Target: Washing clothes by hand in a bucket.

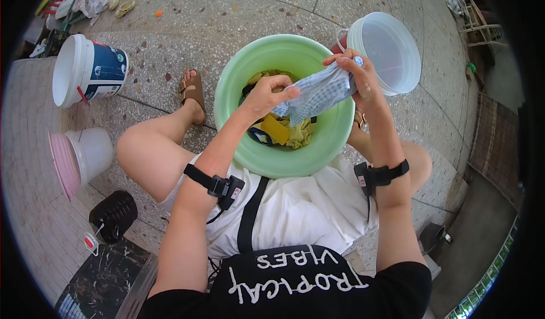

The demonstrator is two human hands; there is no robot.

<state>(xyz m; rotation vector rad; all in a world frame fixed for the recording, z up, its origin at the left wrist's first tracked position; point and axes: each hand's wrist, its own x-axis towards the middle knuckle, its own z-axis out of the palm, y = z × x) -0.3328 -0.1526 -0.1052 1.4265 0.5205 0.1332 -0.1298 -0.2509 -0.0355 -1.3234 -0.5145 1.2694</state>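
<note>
Above a pale green plastic basin (pixel 281 165), my two hands stretch a blue-and-white checked cloth (pixel 325 91) between them. My left hand (pixel 274 93) pinches its left part between thumb and fingers. At the other end, my right hand (pixel 359 74) grips the bunched cloth near the basin's upper right rim. Small spots of foam cling to both hands. Down in the basin lies a heap of yellowish and dark clothes (pixel 302 134), with a flat yellow piece (pixel 276 129) on top. The checked cloth and my left hand hide part of the heap.
A translucent white bucket (pixel 385 55) stands beyond the basin at right. At left are a white paint bucket (pixel 106 70) with a printed label, a pink colander (pixel 64 163) against a whitish bucket (pixel 96 153), and a black jug (pixel 114 217). Speckled terrazzo floor (pixel 170 16) surrounds everything.
</note>
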